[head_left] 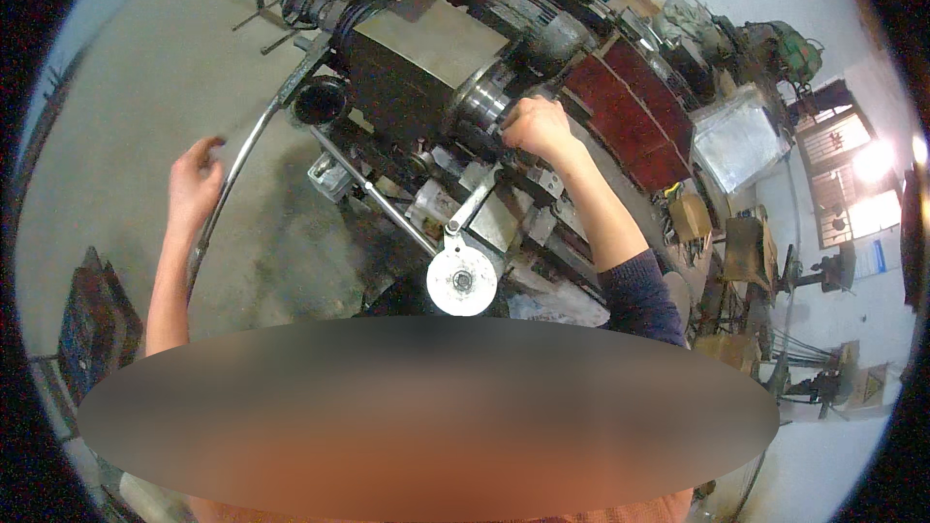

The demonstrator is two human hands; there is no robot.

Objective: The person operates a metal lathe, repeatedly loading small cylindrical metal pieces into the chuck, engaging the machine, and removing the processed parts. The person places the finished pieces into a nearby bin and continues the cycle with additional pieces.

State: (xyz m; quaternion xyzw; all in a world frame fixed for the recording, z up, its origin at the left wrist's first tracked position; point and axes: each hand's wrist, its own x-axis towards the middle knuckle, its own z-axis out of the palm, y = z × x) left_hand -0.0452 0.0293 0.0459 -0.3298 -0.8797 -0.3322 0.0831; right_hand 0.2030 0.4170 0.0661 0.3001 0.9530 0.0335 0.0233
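I'm hovering L hand (pixel 197 186), released, nr long grey metal rod (pixel 246 147). I'm resting R hand (pixel 538 128) by shiny round steel chuck (pixel 477 105); can't tell grip.

The window (pixel 845 176) glares in a dim, edge-bowed scene (lower middle heavily blurred).

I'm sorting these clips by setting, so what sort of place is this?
Probably a machine shop: a lathe-like machine with a shiny round metal part stands before the person, a ribbed motor sits beside its housing, and a dark red metal cabinet stands nearby.
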